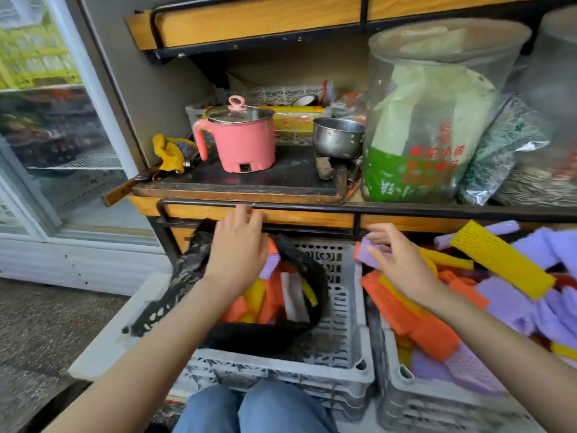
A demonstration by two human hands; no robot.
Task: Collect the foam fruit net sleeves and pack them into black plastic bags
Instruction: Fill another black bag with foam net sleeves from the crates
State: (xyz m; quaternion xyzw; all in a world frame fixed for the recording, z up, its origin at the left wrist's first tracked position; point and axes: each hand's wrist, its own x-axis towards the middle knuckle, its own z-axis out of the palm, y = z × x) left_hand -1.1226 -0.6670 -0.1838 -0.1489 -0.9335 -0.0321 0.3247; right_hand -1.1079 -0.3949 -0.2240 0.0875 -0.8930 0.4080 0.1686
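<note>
A black plastic bag (265, 337) stands open inside the left grey crate (340, 310). It holds orange, yellow, white and purple foam sleeves (274, 296). My left hand (237, 254) hovers over the bag's far side with its fingers stretched out and holds nothing; a purple sleeve (270, 265) lies just under it. My right hand (402, 260) pinches a purple foam sleeve (370, 253) above the gap between the two crates. The right grey crate (437, 404) is piled with orange, purple and yellow sleeves (415, 323); a long yellow sleeve (502, 264) lies on top.
A wooden shelf edge with a black rail (312, 210) runs just beyond both hands. On the shelf stand a pink electric pot (243, 142), a steel pot (338, 137) and a large clear jar (431, 120). A glass-door fridge (56, 135) is at left. My knees (253, 410) are at the bottom.
</note>
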